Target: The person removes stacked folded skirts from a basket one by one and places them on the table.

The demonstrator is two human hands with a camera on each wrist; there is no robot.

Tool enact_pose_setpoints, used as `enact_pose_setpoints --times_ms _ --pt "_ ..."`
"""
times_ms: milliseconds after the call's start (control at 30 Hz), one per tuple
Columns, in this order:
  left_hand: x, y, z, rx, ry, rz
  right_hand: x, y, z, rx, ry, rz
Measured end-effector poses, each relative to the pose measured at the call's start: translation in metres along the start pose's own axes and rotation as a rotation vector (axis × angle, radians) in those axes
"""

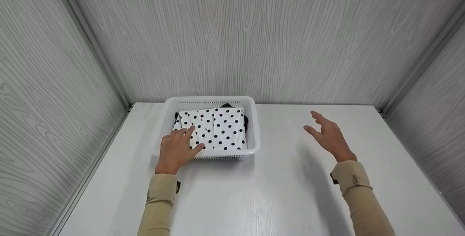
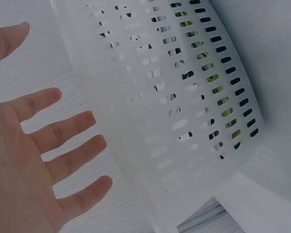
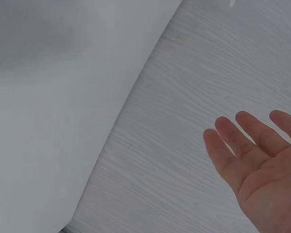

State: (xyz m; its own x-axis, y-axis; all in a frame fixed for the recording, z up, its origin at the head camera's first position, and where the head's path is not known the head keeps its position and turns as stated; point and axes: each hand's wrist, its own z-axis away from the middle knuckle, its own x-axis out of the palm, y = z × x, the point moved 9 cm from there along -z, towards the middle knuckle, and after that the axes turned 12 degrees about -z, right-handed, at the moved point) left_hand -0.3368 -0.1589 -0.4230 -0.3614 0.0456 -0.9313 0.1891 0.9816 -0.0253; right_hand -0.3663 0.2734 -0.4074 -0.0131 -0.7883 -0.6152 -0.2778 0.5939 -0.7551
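Observation:
A white plastic basket [image 1: 256, 130] with slotted walls stands toward the back left of the table. Inside it lies a folded white cloth with black dots [image 1: 227, 128], and dark fabric [image 1: 227, 105] peeks out behind it. My left hand [image 1: 177, 148] hovers at the basket's front left corner, fingers spread and holding nothing. In the left wrist view, the fingertips sit beside the basket's rim, and yellow-green bits show through the lower slots. Well to the right of the basket, my right hand [image 1: 330, 138] is raised above the table with loosely extended fingers and nothing in it.
The white table [image 1: 232, 199] ends at a grey wood-grain back panel [image 1: 239, 39]. Similar panels rise on the left [image 1: 43, 83] and right [image 1: 432, 94], with metal strips along the corners.

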Motion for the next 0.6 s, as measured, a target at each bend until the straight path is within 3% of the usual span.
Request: enact_pose_setpoints --times_ms 200,433,600 --pt "0.0 -0.009 -0.007 0.001 0.039 0.012 0.027 -0.03 -0.019 -0.144 0.074 -0.095" --pt "0.017 -0.024 -0.017 -0.027 -0.071 0.068 0.06 -0.065 -0.043 -0.21 0.074 -0.171" --pt "0.027 -0.036 -0.021 -0.063 -0.144 0.12 0.09 -0.081 -0.056 -0.189 0.042 -0.203"
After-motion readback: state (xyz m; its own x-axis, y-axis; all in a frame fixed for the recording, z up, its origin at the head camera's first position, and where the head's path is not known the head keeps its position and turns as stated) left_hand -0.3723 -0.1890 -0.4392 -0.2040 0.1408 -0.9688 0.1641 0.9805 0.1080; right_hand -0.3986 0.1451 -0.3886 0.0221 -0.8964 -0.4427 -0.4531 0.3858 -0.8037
